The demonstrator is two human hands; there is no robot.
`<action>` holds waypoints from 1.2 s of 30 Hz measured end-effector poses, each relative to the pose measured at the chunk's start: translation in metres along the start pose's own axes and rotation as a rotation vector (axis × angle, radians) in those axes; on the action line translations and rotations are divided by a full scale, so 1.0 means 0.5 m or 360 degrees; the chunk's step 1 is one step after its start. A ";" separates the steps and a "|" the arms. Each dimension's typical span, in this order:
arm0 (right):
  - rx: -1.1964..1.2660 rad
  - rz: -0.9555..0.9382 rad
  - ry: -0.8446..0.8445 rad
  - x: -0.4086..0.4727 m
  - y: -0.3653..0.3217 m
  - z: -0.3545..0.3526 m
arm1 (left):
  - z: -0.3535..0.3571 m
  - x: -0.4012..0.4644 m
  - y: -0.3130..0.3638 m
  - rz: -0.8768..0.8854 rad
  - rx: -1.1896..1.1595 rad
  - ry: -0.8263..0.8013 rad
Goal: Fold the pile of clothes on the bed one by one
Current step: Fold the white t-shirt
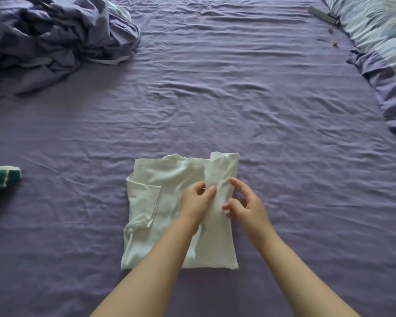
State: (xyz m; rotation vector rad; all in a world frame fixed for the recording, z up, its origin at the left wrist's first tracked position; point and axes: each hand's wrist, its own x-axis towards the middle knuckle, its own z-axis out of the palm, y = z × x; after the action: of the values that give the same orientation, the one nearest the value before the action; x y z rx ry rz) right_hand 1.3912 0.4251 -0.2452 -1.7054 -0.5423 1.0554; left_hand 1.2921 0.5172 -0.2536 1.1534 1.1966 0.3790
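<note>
Pinching the white garment [160, 202], left hand [196, 202] beside curled right hand [247, 207].

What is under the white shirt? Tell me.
Around the white shirt only the purple sheet shows, so it lies on that. Both hands pinch its folded strip. Anything beneath the shirt is covered.

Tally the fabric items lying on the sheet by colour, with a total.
White: 1, the shirt that both hands hold, left hand, right hand
Purple: 1, the crumpled duvet
Green and white: 1, the folded cloth at the left edge
Blue and white patterned: 1, the pillow
Total: 4
</note>
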 end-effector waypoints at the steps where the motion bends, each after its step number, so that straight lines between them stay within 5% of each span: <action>1: -0.0109 -0.0060 0.0028 0.000 -0.001 0.013 | -0.024 0.001 0.002 0.0080 0.0106 0.0080; 8: -0.0745 -0.0197 0.0048 0.003 0.032 0.122 | -0.234 -0.010 -0.023 0.0431 0.0653 0.0376; 17: -0.0982 -0.0024 0.0147 0.002 0.067 0.209 | -0.329 0.021 -0.095 0.0058 0.0689 0.0394; 22: -0.0786 0.0192 0.0328 0.014 0.065 0.227 | -0.335 0.025 -0.105 -0.0160 0.0917 0.0727; 27: -0.0464 0.0359 0.0278 0.018 0.059 0.219 | -0.324 0.019 -0.090 -0.0438 0.0040 0.0375; 36: 0.0068 0.0335 0.0030 -0.028 0.048 0.167 | -0.284 -0.044 -0.068 -0.0167 0.0404 0.0304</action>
State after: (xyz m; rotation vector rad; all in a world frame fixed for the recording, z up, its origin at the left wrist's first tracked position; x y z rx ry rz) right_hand 1.3102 0.4485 -0.2704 -1.7604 -0.3303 1.1898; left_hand 1.1498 0.5560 -0.2600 1.2861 1.4992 0.2668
